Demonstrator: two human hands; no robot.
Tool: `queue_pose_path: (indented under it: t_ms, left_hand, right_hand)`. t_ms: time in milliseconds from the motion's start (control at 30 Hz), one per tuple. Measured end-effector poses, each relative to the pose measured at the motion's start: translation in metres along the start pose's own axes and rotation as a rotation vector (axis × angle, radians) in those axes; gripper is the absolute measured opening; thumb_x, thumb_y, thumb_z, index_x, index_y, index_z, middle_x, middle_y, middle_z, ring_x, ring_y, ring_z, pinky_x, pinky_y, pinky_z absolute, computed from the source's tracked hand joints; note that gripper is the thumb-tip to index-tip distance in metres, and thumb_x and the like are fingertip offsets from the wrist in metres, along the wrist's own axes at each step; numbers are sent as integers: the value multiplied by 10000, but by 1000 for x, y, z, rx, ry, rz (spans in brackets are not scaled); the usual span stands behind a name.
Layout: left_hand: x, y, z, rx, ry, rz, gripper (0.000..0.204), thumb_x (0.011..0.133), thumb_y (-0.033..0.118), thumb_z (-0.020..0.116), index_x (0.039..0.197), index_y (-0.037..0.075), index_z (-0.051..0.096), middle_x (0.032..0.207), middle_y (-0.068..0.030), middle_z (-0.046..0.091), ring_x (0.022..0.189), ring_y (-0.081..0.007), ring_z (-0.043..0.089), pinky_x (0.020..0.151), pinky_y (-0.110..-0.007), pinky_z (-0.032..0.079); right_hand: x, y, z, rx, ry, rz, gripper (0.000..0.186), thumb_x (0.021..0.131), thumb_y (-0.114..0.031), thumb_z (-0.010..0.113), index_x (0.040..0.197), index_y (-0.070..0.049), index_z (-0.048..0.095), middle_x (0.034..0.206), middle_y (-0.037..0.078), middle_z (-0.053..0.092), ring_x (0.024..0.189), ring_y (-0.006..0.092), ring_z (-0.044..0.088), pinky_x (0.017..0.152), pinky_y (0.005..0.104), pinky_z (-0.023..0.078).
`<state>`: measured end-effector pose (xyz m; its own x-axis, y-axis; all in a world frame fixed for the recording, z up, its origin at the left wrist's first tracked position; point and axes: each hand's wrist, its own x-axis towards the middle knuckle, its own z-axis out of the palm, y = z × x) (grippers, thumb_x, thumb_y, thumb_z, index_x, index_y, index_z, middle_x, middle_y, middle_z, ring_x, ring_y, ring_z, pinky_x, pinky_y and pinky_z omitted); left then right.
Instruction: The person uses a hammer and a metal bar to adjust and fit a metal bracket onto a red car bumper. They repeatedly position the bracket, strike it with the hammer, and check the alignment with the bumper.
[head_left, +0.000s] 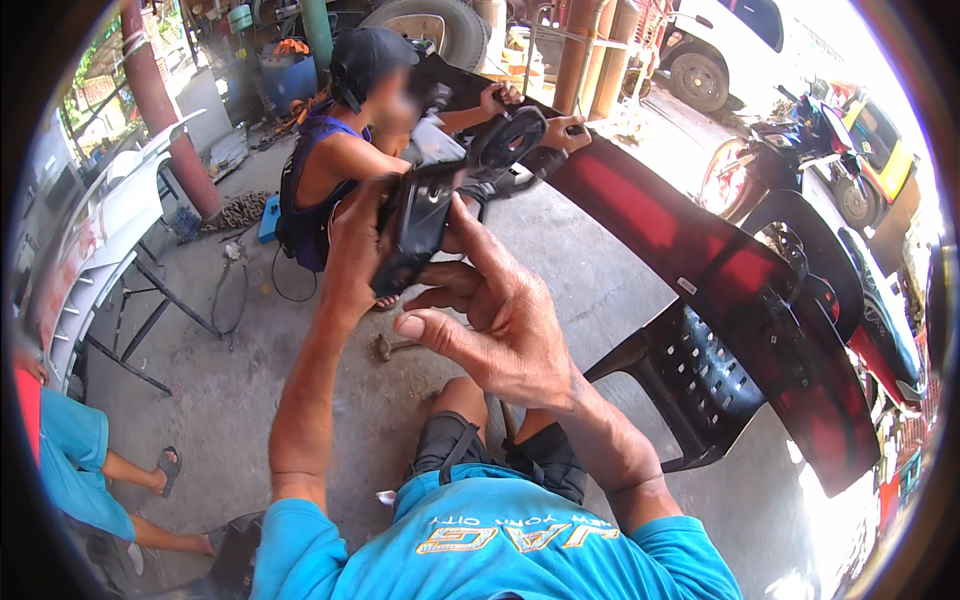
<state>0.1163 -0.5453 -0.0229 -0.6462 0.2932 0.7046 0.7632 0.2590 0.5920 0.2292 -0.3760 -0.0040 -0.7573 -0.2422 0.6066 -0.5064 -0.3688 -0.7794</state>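
Observation:
A black plastic part (425, 215), blocky and glossy, is raised in front of me. My left hand (358, 235) grips it along its left side; motion blurs some of its edges. A dark ring-shaped piece (507, 140) shows just beyond it, and I cannot tell whether the two are joined. My right hand (500, 325) is close on the right, its thumb stretched out and apart from the other fingers. Its index fingertip meets the part's right edge. Behind the part sits a person (335, 160) in a cap and dark sleeveless top, hands at a long dark-red bumper (640, 200).
The bumper's near end lies over a black plastic chair (700, 365) at my right. At left, a pale bumper (115, 225) rests on a metal stand (150, 320), and another person's leg (135, 465) shows. A motorcycle (800, 140) stands far right, and a hammer (385, 347) lies on the concrete floor.

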Motion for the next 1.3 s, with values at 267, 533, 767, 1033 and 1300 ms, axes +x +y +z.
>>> queue_pose_path:
  t_ms: [267, 533, 767, 1033, 1300]
  left_hand:
    - [34, 1, -21, 658, -271, 49, 333, 845, 143, 710, 1171, 77, 688, 1006, -94, 724, 907, -310, 718, 706, -412, 570]
    - [81, 16, -25, 816, -218, 508, 463, 767, 129, 731, 1223, 100, 651, 862, -149, 702, 756, -358, 717, 634, -478, 556]
    - [118, 13, -22, 818, -276, 296, 427, 792, 396, 810, 1130, 155, 709, 967, -86, 745, 875, -350, 730, 769, -436, 604]
    - [119, 30, -20, 691, -273, 202, 436, 830, 454, 774, 1152, 166, 713, 1017, -101, 750, 952, -290, 732, 825, -435, 599]
    - [123, 13, -17, 913, -333, 540, 322, 857, 362, 755, 1070, 122, 748, 968, -136, 745, 882, -305, 740, 753, -418, 618]
  right_hand:
    - [0, 22, -8, -282, -34, -258, 1091, 882, -76, 767, 1652, -82, -6, 1477, 222, 459, 1093, 264, 690, 837, 348, 577]
    - [-3, 1, -6, -311, -6, -245, 1117, 865, -103, 779, 1630, 2, -28, 1495, 259, 429, 1045, 266, 700, 826, 369, 569]
    - [-21, -4, -14, -554, 46, -257, 952, 821, 13, 768, 1607, -4, 232, 1421, 245, 502, 980, 212, 715, 860, 352, 548]
    - [-58, 10, -60, -626, 497, -322, 527, 871, 90, 723, 1362, -6, 557, 1193, 128, 609, 791, 96, 634, 685, 243, 512]
    - [-43, 18, -79, -816, 541, -428, 430, 862, 39, 775, 1186, -72, 515, 1277, 164, 593, 968, 161, 622, 770, 320, 531]
